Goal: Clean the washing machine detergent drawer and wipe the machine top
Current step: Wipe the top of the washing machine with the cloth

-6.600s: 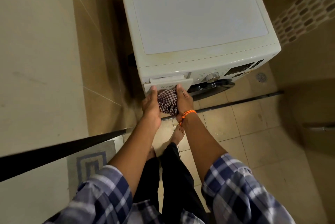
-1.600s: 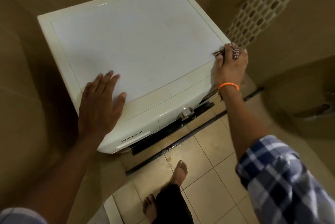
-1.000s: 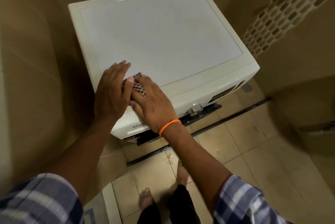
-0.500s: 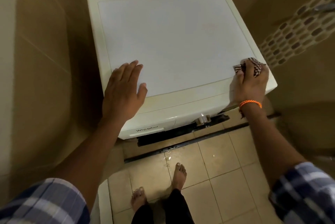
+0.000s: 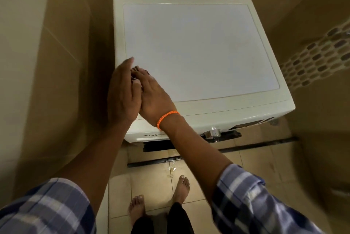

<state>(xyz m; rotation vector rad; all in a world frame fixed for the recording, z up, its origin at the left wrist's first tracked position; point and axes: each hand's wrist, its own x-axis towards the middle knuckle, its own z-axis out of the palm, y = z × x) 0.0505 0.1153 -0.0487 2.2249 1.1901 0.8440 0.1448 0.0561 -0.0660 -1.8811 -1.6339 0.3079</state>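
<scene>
In the head view, the right hand [image 5: 151, 97] has swept the small checkered cloth [image 5: 136, 74] from the near right corner back to the near left of the white washing machine top [image 5: 198, 50], pressing it with straight fingers beside the open, flat left hand [image 5: 121, 91], so wiping is under way.

The machine [image 5: 198, 50] stands against the back wall, a side wall close on its left. Both hands meet at its front left corner, left hand [image 5: 121, 93] touching the right hand [image 5: 153, 97], the cloth [image 5: 135, 75] between them. Two feet [image 5: 181, 188] stand on the floor before it.
</scene>
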